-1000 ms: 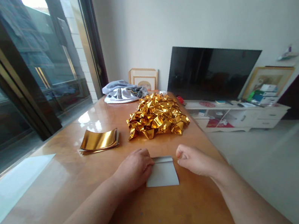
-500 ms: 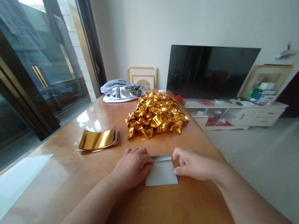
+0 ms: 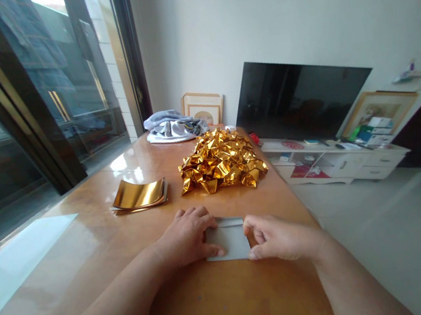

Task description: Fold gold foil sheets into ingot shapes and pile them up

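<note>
A pale grey sheet of paper (image 3: 230, 241) lies on the table in front of me, with a narrow strip folded over along its far edge. My left hand (image 3: 192, 237) is on its left side, thumb across the paper and fingers curled at the far left corner. At the right edge, my right hand (image 3: 274, 236) grips the sheet between curled fingers and thumb. Beyond my hands sits a heap of folded gold foil pieces (image 3: 222, 162). Left of the heap is a stack of gold foil sheets (image 3: 139, 193), slightly curled up at the edges.
The glossy wooden table (image 3: 172, 314) ends on my right, above a tiled floor. Folded cloth (image 3: 173, 126) lies at its far end near framed pictures (image 3: 204, 106). A television (image 3: 301, 99) stands on a white cabinet (image 3: 340, 162). Glass doors (image 3: 35, 100) are at left.
My left thumb has come down onto the paper. My right hand has moved in to the sheet's right edge, its thumb now at the near right corner.
</note>
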The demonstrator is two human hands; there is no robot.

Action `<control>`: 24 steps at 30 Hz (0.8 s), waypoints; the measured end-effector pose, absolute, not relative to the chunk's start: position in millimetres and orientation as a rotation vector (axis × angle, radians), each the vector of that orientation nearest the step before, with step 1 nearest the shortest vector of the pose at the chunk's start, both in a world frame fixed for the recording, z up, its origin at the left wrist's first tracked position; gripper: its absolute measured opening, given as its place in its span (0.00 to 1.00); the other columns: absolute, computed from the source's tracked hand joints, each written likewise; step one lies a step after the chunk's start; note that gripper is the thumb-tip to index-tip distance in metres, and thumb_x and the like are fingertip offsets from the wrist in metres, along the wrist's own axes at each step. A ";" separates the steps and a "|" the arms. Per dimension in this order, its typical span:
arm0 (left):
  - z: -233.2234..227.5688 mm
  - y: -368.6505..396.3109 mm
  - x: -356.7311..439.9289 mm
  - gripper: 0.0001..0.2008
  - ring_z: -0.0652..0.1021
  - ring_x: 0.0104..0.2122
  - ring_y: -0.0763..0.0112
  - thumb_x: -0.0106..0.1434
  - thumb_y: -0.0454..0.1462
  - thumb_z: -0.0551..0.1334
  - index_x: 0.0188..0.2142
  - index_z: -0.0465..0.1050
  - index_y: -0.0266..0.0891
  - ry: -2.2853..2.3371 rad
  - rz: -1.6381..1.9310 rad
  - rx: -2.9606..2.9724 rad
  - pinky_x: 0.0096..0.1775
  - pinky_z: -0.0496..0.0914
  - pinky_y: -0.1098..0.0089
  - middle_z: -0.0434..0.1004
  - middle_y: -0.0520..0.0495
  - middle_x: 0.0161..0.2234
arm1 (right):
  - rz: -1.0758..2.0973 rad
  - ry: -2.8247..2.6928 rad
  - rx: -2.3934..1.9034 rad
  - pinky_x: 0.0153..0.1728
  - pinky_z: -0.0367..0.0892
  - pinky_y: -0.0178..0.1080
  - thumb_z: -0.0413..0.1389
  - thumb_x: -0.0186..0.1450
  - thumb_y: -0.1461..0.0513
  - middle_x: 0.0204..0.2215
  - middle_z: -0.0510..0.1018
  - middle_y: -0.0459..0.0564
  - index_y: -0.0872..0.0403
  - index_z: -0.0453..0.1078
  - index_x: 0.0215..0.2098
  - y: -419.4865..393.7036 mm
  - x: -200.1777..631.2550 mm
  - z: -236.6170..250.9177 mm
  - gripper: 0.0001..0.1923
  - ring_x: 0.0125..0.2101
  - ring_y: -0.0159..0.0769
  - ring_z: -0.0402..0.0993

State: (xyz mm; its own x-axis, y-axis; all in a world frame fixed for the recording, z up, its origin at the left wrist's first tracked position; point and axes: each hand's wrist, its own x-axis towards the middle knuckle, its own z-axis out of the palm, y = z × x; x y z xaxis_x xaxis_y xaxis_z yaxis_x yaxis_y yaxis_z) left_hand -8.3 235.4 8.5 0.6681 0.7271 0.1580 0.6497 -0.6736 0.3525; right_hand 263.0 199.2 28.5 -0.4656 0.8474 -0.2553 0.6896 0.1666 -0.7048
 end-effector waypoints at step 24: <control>10.4 232.4 -7.0 0.27 0.73 0.42 0.57 0.56 0.61 0.63 0.42 0.75 0.44 1.106 0.474 2.634 0.43 0.61 0.63 0.71 0.45 0.41 | 0.888 -2.338 -1.446 0.36 0.60 0.35 0.69 0.53 0.53 0.40 0.72 0.46 0.48 0.71 0.44 197.6 259.3 35.1 0.23 0.39 0.38 0.68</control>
